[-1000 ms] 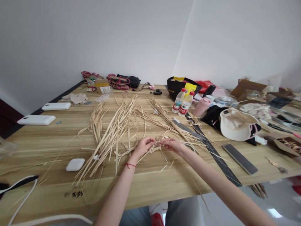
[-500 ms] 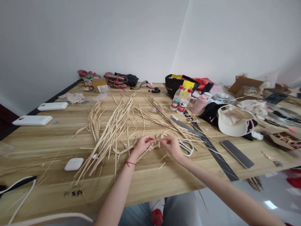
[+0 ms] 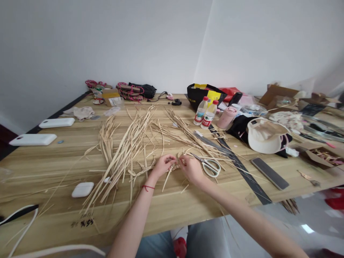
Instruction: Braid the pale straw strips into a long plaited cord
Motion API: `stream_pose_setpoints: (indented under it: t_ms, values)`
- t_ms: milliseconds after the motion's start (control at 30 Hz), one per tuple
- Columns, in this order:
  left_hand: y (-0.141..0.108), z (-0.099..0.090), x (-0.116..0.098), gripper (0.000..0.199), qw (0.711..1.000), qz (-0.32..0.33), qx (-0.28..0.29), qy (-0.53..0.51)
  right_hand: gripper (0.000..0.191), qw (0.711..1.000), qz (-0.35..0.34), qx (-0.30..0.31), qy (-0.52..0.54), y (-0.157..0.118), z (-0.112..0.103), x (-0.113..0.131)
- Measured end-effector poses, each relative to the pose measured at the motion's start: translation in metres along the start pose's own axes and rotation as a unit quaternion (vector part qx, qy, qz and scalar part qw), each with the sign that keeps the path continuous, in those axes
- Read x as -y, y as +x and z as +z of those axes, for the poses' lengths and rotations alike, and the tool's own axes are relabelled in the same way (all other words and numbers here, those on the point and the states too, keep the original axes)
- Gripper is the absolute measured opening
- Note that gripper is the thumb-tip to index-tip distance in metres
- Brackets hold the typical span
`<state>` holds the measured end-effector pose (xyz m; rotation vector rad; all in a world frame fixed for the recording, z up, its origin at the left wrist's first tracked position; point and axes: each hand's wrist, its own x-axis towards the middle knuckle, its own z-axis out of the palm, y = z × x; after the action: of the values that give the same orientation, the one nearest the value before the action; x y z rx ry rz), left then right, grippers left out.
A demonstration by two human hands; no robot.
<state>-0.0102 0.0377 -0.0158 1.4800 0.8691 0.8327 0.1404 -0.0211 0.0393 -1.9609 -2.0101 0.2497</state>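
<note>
My left hand [image 3: 164, 165], with a red cord at its wrist, is pinched at a small braided straw piece [image 3: 174, 167] on the table. My right hand [image 3: 191, 170] meets it from the other side, thumb and fingers pressed together at the same piece. The fingertips hide the exact spot that they grip. A loose strip [image 3: 166, 181] sticks out below the braid towards me. Left of my hands lies another knotted straw length [image 3: 145, 168]. Scissors [image 3: 211, 167] with pale handles rest just right of my right hand, blades partly apart.
Long straw bundles [image 3: 134, 139] spread across the table's middle, with more strips [image 3: 185, 129] to the right. Two water bottles [image 3: 208, 115], a pink cup [image 3: 227, 117], a cap [image 3: 264, 136] and a phone [image 3: 269, 173] stand or lie rightward. A white earphone case [image 3: 82, 189] is at left.
My right hand has moved slightly left, closer to my left hand. More of the scissors shows beside it, and a strip below the braid has come into clearer view.
</note>
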Motion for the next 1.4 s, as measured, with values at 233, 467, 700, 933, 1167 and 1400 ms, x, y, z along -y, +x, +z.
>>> stream_pose_setpoints:
  t_ms: [233,467,700,933,1167,1400]
  values:
    - [0.0,0.0,-0.001,0.023,1.0,0.003,-0.002,-0.006,0.027,0.999,-0.026,-0.014,-0.029,-0.003,0.012,-0.004]
    - [0.001,0.001,-0.001,0.023,1.0,0.014,0.006,-0.011,0.021,0.992,-0.114,-0.001,0.047,0.001,-0.001,-0.022]
    - [0.002,0.002,0.002,0.02,1.0,0.018,0.004,-0.019,0.018,0.986,-0.086,0.003,0.143,0.012,-0.002,-0.035]
    - [0.001,0.002,0.0,0.021,1.0,0.02,-0.006,-0.021,0.021,0.987,-0.106,-0.023,0.115,0.006,0.005,-0.033]
    - [0.001,0.001,0.0,0.021,0.999,0.031,-0.002,-0.024,0.022,0.984,-0.151,-0.02,0.088,0.002,0.006,-0.038]
    - [0.001,0.001,0.0,0.024,0.999,0.036,0.006,0.0,0.023,0.987,-0.151,-0.002,0.049,0.005,-0.001,-0.037]
